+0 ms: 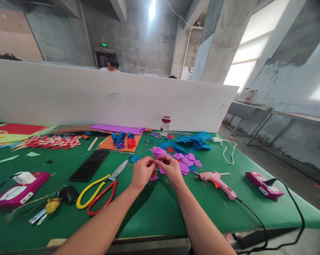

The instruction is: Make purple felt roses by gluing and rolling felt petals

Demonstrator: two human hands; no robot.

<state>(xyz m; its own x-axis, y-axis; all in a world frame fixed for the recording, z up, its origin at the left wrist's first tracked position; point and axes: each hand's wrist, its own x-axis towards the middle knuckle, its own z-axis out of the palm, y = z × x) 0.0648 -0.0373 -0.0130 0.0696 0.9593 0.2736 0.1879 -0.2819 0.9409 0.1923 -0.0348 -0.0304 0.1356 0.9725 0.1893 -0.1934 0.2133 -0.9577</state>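
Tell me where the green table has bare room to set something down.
The green table is mostly bare between the right forearm and pink glue gun, and between that gun and the rightmost magenta power strip. It's crowded at the purple paper pieces and on the left, around the scissors and black phone.

Both bare forearms (109,217) reach forward and converge; the left hand (142,173) and right hand (170,170) meet at the fingertips, their fingers curled inward.

Bare left hand (142,173), bare right hand (172,170), uncovered left forearm (104,219), uncovered right forearm (201,223), both tapering toward slim, bare wrists (178,182).
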